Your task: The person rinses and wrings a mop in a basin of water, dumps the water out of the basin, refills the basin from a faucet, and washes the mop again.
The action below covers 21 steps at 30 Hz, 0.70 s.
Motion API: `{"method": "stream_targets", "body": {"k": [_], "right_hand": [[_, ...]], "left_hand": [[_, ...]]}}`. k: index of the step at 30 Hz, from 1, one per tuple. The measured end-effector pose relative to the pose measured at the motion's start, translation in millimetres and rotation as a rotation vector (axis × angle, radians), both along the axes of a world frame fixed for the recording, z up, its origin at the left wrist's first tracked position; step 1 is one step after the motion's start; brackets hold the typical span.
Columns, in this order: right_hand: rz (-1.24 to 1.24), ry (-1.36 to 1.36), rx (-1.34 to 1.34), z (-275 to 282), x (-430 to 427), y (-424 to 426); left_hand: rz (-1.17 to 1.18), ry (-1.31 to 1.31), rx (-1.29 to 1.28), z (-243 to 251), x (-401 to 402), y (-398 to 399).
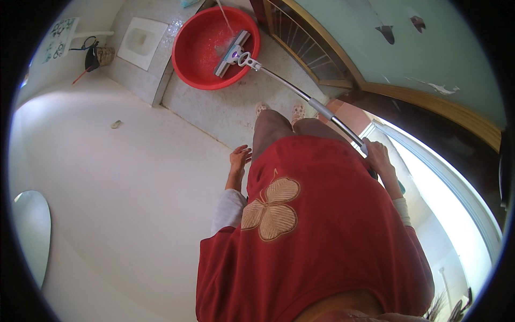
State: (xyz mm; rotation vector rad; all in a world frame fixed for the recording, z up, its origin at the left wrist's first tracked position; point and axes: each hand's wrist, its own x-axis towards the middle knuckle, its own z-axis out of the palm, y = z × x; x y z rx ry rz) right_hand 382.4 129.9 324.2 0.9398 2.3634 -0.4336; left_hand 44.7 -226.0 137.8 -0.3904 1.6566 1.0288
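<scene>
My right hand [376, 155] is closed around the upper end of the metal pole of a squeeze sponge mop [289, 86], at the right of the head view. The mop's wide head [232, 54] lies inside a red plastic basin [193, 60], tilted near its right wall. A thin stream of water [224, 16] falls into the basin from the top, and the water ripples beside the mop head. My left hand [240, 156] hangs at my left side with its fingers loosely apart and holds nothing.
A squat toilet [141, 42] is set in a raised, tiled step left of the basin. A wicker basket [105, 56] stands by the far left wall. A wood-framed door [422, 96] is at the right, and a white wall [132, 173] runs along my left.
</scene>
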Motion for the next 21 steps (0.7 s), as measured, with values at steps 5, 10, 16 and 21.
{"method": "stream_targets", "body": {"k": [5, 10, 16, 21], "right_hand": [[-0.059, -0.181, -0.138, -25, -4, -6], [-0.168, -0.221, -0.155, -17, -35, 2], [-0.325, -0.172, -0.169, -16, -56, 3], [-0.403, -0.326, -0.179, -18, -128, 1]], "left_hand": [[-0.025, -0.038, -0.047, -20, -23, -11], [-0.05, -0.122, -0.083, -27, -60, -13], [-0.095, -0.112, -0.005, -40, -155, 21], [-0.061, -0.03, -0.024, -45, -238, 51]]}}
